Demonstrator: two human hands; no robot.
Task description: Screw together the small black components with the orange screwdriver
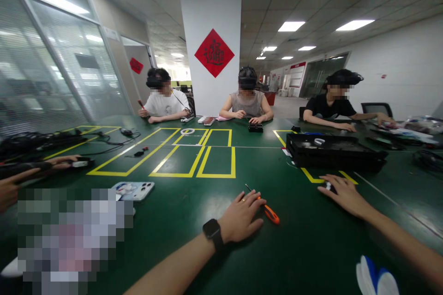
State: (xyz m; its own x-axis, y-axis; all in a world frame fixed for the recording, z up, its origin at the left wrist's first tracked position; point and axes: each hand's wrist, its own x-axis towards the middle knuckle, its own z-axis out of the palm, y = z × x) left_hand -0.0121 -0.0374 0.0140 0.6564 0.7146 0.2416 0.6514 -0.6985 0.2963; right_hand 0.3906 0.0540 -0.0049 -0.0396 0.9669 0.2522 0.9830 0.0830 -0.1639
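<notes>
My left hand, with a black watch on the wrist, lies on the green table with its fingers curled over an orange-handled screwdriver. The tool's metal tip sticks out beyond the fingers. My right hand rests flat on the table, fingers spread, over a small white and black part just in front of a black tray.
Yellow tape rectangles mark the table's middle. A phone in a light case lies to the left, with cables and black devices beyond. Three people sit at the far side; another person's hands reach in at the left edge.
</notes>
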